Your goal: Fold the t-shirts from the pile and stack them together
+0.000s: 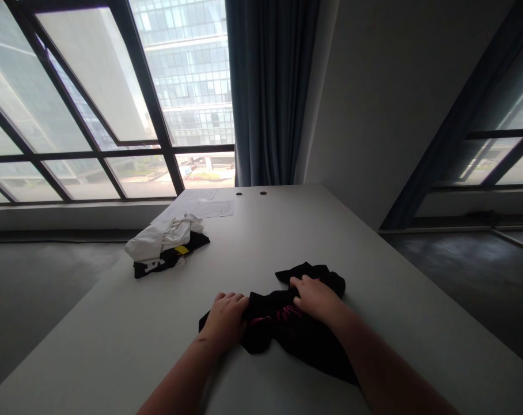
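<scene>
A crumpled black shirt [313,343] with pink lettering lies on the white table in front of me. At its left end, my left hand [227,316] is closed on the cloth, fingers curled over the fabric. My right hand [315,297] grips the upper right part of the shirt, its thumb and fingers bent into the folds. Bunched fabric sticks out beyond the right hand, and a loose lower part spreads under the right forearm. Both hands hide some of the cloth they hold.
A pile of clothes, with a white garment [162,237] on a black one [170,259] with a yellow patch, lies near the left edge of the white table [283,236]. Behind it are papers [216,208]. Two round holes mark the far end, before a blue curtain [272,92] and windows.
</scene>
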Demonstrator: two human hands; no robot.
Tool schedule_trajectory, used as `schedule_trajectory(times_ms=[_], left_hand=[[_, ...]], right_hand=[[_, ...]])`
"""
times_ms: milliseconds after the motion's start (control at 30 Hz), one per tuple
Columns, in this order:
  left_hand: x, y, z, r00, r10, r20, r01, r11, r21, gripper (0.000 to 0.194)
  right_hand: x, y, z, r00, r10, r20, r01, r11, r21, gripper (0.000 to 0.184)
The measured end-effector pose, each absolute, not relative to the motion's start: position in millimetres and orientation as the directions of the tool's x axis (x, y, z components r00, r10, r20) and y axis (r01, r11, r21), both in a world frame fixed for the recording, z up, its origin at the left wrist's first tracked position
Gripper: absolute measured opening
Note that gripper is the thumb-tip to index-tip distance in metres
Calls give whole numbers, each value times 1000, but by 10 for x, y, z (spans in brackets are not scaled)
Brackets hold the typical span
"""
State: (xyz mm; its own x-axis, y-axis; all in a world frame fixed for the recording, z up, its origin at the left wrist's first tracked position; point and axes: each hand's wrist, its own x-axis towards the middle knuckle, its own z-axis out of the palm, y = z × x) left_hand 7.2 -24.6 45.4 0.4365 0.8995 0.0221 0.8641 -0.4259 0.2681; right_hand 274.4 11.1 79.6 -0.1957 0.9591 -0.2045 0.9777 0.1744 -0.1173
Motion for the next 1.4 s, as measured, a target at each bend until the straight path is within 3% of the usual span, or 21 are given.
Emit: schedule_trajectory(times_ms=[133, 333, 500, 600, 700, 833, 900, 1133, 1200, 1300, 1400], left_hand=[[95, -239, 399, 448, 890, 91, 860, -456, 230, 25], [74, -223, 379, 364, 877, 314, 861, -446, 246, 29], [-112, -246, 548, 175, 828, 533, 919, -332, 214, 33], [-229, -259, 658, 45, 820, 570, 957, -199, 210, 30], [-266, -246, 685, 2, 856, 516, 971, -125, 204, 22], [-226, -175, 581, 52, 900, 434, 971, -148, 190, 15], [-204, -131, 503, 140, 906, 399, 945, -243, 220, 18], [-148, -85, 360, 354, 882, 312, 771, -464, 437, 53], [-127, -104, 364, 396, 855, 336, 711, -517, 477, 57], [-100, -131, 365, 433, 830, 351, 640, -557, 528, 60], [-94, -129, 339, 400, 845, 355, 626, -535, 568, 50]], right_hand=[[2780, 52, 947, -244, 960, -136, 967, 231, -108, 25], [2732, -54, 1221, -207, 960, 189, 942, 247, -226, 14], [2726, -133, 1347, -191, 781, 594, 885, 399, -241, 12], [2731, -178, 1381, -259, 687, 679, 785, 559, -267, 12], [2712, -209, 1367, -502, 658, 562, 600, 732, -322, 11], [2617, -177, 1203, -675, 694, 250, 543, 698, -467, 9], [2559, -116, 1048, -672, 718, 183, 554, 651, -519, 15], [2564, 185, 488, -482, 863, 153, 507, 418, -754, 51], [2613, 264, 426, -401, 912, 88, 549, 316, -774, 49], [2673, 341, 438, -337, 939, -71, 687, 194, -700, 39], [2707, 339, 512, -327, 931, -165, 761, 155, -630, 25]])
